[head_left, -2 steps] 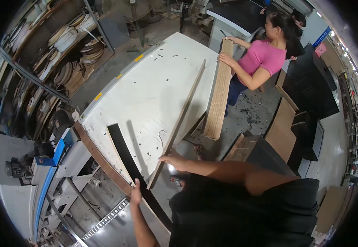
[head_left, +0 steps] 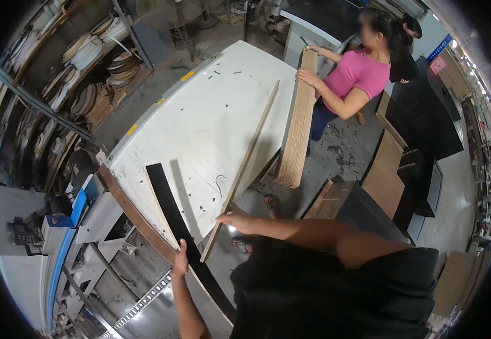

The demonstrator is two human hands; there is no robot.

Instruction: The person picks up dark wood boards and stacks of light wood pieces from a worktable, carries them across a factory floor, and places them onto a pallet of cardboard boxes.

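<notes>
My left hand [head_left: 181, 259] is closed on the near part of a long black-faced board strip [head_left: 171, 210] with a pale edge. The strip's far end lies over the near left of a white-topped table [head_left: 211, 121]. My right hand [head_left: 237, 220] grips a second long, narrow board strip [head_left: 250, 151], its light brown edge facing up. That strip slants away to the far right across the table. Its near end pokes out just past my right hand.
Across the table's right side, a co-worker in a pink top [head_left: 364, 76] holds a thick stack of board strips [head_left: 297, 127]. Racks with coiled edge banding [head_left: 87, 53] stand at the left, above a machine with a blue guard [head_left: 76, 212]. Dark panels [head_left: 364, 206] lie at the right.
The whole view has shifted slightly. Both hands keep their hold on the strips, and my left hand sits slightly further left and up.
</notes>
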